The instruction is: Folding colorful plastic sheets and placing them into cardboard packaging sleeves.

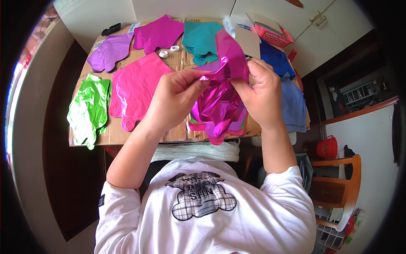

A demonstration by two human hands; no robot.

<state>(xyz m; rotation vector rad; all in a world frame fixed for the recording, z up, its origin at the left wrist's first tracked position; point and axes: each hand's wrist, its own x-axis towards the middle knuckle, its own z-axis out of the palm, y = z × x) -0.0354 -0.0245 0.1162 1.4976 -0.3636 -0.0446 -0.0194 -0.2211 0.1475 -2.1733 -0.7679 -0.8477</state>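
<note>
Pinching 1 shiny magenta foil sheet (pixel 231 59) between thumb and curled fingers of left hand (pixel 173 99), nearly closed; gripping its other side likewise with right hand (pixel 263 91). Holding it over the front middle of 1 brown cardboard sheet (pixel 177 132). Partly hiding 1 teal foil stack (pixel 202 37) behind raised magenta, and 1 large pink foil piece (pixel 137 86) behind left hand. Also including, around: 1 crumpled bright-green foil piece (pixel 91 106), 2 small white rolls (pixel 164 53), 1 red plastic basket (pixel 275 37).
</note>
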